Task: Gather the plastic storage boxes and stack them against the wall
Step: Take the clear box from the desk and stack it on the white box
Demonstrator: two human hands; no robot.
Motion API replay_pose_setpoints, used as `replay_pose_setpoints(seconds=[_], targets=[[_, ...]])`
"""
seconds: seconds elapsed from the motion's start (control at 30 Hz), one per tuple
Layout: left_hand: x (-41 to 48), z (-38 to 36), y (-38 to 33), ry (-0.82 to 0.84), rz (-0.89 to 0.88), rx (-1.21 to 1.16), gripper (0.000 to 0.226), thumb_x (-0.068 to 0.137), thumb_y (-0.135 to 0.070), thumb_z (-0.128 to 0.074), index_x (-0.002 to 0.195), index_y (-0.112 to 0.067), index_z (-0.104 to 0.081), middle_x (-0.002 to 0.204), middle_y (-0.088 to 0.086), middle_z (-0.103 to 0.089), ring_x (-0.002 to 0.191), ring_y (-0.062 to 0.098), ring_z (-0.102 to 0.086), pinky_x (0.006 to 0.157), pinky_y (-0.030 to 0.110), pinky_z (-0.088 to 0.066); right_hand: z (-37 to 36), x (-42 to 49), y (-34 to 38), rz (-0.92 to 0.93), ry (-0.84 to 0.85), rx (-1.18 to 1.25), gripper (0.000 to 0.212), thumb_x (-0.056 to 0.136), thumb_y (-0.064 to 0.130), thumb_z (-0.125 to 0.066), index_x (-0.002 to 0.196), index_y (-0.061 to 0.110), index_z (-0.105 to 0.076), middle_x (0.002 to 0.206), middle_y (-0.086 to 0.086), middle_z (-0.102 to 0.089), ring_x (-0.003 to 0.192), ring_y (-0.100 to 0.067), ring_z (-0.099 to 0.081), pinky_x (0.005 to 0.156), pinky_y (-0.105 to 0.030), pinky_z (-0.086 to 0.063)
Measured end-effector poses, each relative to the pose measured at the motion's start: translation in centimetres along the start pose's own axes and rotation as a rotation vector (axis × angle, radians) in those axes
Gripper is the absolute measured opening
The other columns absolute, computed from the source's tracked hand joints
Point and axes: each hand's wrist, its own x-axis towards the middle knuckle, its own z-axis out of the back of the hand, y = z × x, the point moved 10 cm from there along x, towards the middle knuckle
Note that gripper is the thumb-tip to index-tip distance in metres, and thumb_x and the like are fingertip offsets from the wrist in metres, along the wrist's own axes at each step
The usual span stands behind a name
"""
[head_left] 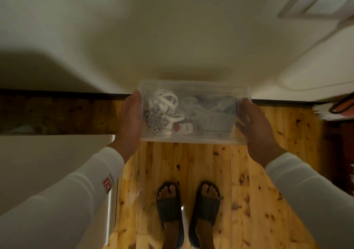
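A clear plastic storage box (193, 137) hangs in the air in front of me, close to the cream wall (153, 38). White coiled cables, a patterned item and grey cloth lie inside it. My left hand (130, 118) grips its left end and my right hand (256, 126) grips its right end. The box is level, above the wooden floor, with its far edge over the dark skirting line at the wall's foot.
Wooden plank floor (249, 191) lies below, with my two feet in dark sandals (187, 210). A white surface (47, 162) stands at the left. White furniture (316, 72) and an orange-and-white object (341, 107) are at the right.
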Motion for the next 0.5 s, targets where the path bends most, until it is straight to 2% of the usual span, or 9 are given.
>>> replay_pose_setpoints(seconds=[0.17, 0.23, 0.37, 0.43, 0.5], targets=[[1.2, -0.2, 0.8, -0.005, -0.009, 0.021, 0.054, 0.096, -0.052, -0.044, 0.139, -0.021, -0.053, 0.139, 0.003, -0.057, 0.127, 0.023, -0.053, 0.109, 0.050, -0.040, -0.3, 1.0, -0.6, 0.016, 0.013, -0.007, 0.016, 0.087, 0.047, -0.057, 0.094, 0.041, -0.070, 0.095, 0.021, -0.072, 0.089, 0.004, -0.066, 0.071, -0.017, -0.048], [1.7, -0.4, 1.2, 0.005, -0.010, 0.029, 0.053, 0.098, -0.050, -0.043, 0.140, -0.017, -0.052, 0.140, 0.006, -0.056, 0.128, 0.026, -0.052, 0.109, 0.052, -0.040, -0.3, 1.5, -0.8, 0.023, 0.018, -0.005, 0.017, 0.088, 0.047, -0.057, 0.096, 0.039, -0.069, 0.096, 0.020, -0.072, 0.090, 0.003, -0.066, 0.069, -0.016, -0.049], [2.5, -0.6, 1.6, 0.016, 0.001, 0.014, 0.053, 0.098, -0.051, -0.043, 0.138, -0.019, -0.054, 0.138, 0.007, -0.058, 0.126, 0.027, -0.054, 0.107, 0.053, -0.042, -0.5, 2.3, -1.5, 0.007, 0.023, 0.006, 0.031, 0.088, 0.044, -0.058, 0.115, 0.029, -0.064, 0.110, 0.010, -0.070, 0.103, -0.006, -0.064, 0.083, -0.026, -0.048], [2.8, -0.7, 1.8, 0.015, -0.001, 0.015, 0.053, 0.098, -0.053, -0.042, 0.138, -0.021, -0.054, 0.137, 0.005, -0.058, 0.125, 0.026, -0.055, 0.107, 0.052, -0.042, -0.6, 2.7, -1.8, 0.001, 0.019, 0.018, 0.031, 0.089, 0.044, -0.057, 0.116, 0.030, -0.064, 0.110, 0.011, -0.070, 0.104, -0.006, -0.064, 0.086, -0.028, -0.047], [3.0, -0.6, 2.0, -0.005, 0.007, 0.023, 0.054, 0.097, -0.055, -0.042, 0.139, -0.023, -0.054, 0.137, 0.003, -0.058, 0.125, 0.025, -0.055, 0.107, 0.051, -0.042, -0.7, 2.8, -2.1, 0.003, 0.014, 0.020, 0.025, 0.089, 0.045, -0.057, 0.111, 0.034, -0.065, 0.106, 0.014, -0.071, 0.102, -0.005, -0.064, 0.084, -0.027, -0.047]])
